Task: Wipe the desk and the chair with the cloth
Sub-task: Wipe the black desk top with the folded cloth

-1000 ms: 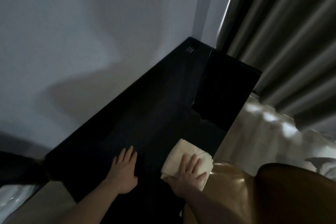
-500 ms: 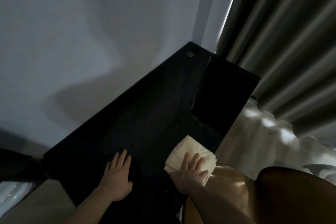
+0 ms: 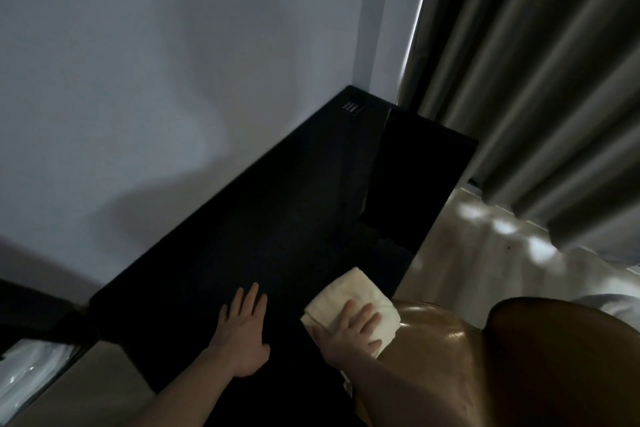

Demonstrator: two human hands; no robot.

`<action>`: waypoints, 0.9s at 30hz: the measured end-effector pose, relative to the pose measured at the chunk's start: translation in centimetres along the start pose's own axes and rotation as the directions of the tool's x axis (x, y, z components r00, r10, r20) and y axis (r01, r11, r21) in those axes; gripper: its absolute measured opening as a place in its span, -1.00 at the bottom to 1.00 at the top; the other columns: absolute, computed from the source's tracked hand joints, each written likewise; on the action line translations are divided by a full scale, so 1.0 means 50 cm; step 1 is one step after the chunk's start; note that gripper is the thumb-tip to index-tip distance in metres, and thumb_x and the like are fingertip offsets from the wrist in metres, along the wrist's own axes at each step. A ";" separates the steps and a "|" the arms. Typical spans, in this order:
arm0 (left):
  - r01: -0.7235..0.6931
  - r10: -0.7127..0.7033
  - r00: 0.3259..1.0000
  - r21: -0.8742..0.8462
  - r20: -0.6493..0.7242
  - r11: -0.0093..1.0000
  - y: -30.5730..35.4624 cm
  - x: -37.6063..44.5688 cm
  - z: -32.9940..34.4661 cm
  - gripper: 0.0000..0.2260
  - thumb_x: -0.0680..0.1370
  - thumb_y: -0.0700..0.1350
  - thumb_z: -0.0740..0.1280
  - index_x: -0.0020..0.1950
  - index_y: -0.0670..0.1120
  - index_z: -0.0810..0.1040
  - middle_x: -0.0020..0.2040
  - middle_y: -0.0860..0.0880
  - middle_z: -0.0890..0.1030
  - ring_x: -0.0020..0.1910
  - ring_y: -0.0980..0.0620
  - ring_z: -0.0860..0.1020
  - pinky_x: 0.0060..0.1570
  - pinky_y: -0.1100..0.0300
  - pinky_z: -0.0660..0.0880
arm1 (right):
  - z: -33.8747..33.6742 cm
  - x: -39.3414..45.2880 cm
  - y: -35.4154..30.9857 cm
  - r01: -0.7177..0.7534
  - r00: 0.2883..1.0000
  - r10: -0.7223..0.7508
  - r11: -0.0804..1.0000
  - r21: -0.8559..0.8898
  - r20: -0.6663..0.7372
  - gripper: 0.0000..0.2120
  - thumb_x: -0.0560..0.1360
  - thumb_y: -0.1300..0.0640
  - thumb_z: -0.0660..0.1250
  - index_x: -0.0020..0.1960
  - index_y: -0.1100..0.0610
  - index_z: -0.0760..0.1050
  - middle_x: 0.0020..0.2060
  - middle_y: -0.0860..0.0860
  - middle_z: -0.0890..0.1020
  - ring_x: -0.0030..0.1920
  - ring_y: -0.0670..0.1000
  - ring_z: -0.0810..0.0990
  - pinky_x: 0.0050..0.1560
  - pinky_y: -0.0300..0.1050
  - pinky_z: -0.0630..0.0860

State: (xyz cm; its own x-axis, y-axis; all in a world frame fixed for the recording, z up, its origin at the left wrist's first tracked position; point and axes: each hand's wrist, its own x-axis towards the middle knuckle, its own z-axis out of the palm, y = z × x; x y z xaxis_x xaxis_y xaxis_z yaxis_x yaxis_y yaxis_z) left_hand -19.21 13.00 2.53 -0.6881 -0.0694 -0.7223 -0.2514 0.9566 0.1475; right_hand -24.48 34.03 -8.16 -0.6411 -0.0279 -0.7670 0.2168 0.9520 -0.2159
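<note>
Lying folded, pale cloth [image 3: 353,302] covers black desk [image 3: 263,218].

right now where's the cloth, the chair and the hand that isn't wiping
cloth [image 3: 349,300]: head view, on the bare folded part beyond the fingers
chair [image 3: 433,336]: head view, on the glossy brown top of the backrest
left hand [image 3: 242,336]: head view, on the back of the hand, flat on the desk

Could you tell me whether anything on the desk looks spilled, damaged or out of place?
Nothing stands out. The black desk shows no spill or damage, though the light is dim; the right hand presses the folded cloth flat near its front edge.
</note>
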 end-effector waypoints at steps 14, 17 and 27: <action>-0.149 0.145 0.988 0.113 0.046 0.982 0.104 0.296 -0.144 -0.13 0.64 0.07 0.33 0.72 -0.02 -0.22 0.67 -0.03 -0.38 0.67 -0.16 -0.29 0.64 -0.18 -0.14 | -0.192 0.226 0.018 -0.126 0.972 0.148 0.984 0.127 -0.183 0.07 0.50 -0.60 -0.09 0.66 0.04 -0.46 0.58 0.28 -0.50 0.58 0.40 -0.49 0.51 0.59 -0.19; -0.149 0.142 0.987 0.096 0.072 0.984 0.109 0.376 -0.134 -0.08 0.62 0.14 0.35 0.71 0.00 -0.24 0.67 -0.03 -0.38 0.67 -0.19 -0.28 0.63 -0.21 -0.12 | -0.258 0.279 0.037 -0.089 0.963 0.116 0.989 0.118 -0.242 0.08 0.49 -0.61 -0.07 0.66 0.03 -0.47 0.58 0.27 -0.50 0.58 0.39 -0.50 0.52 0.57 -0.23; -0.128 0.118 0.972 0.036 0.202 0.991 0.120 0.451 -0.125 0.14 0.50 0.20 0.51 0.67 0.08 -0.36 0.64 0.00 -0.46 0.65 -0.24 -0.32 0.59 -0.34 -0.06 | -0.302 0.331 0.060 -0.055 0.948 0.076 0.996 0.074 -0.309 0.04 0.52 -0.57 -0.06 0.65 0.02 -0.48 0.56 0.25 -0.55 0.56 0.37 -0.54 0.54 0.54 -0.23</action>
State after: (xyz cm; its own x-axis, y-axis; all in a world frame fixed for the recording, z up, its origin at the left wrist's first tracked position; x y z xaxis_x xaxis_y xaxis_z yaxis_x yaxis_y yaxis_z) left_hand -40.50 15.39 -8.64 -0.5612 0.1029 -0.8213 -0.1362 0.9672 0.2143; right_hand -45.56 41.03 -12.40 -0.8187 0.1397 -0.5570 0.3059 0.9270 -0.2172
